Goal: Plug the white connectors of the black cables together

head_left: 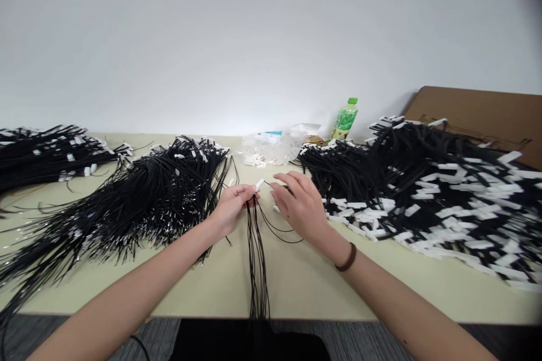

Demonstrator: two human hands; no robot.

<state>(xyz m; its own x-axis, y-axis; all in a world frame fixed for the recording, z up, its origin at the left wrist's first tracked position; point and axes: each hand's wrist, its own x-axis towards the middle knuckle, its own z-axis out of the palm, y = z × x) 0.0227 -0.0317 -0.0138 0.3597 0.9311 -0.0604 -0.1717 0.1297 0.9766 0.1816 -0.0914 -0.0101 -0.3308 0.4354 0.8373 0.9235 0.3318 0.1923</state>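
Note:
Pinched in my left hand (235, 206) is a white connector (259, 184) at the top of several thin black wires (256, 254), which hang down over the table's front edge. Just right of it, my right hand (300, 201) has its fingers bent, with the thumb and index fingertip close to a black wire that runs to the connector. One wire (283, 238) loops out below between the two hands. Whether the right fingertips grip that wire is hard to make out.
Heaps of black wires (139, 197) with white ends lie on the table (313, 293) at left. Another heap (423, 192) with white connectors spreads at right. Behind my hands stand a clear plastic bag (271, 146) of white pieces and a green-capped bottle (344, 119). Cardboard (478, 118) leans on the wall.

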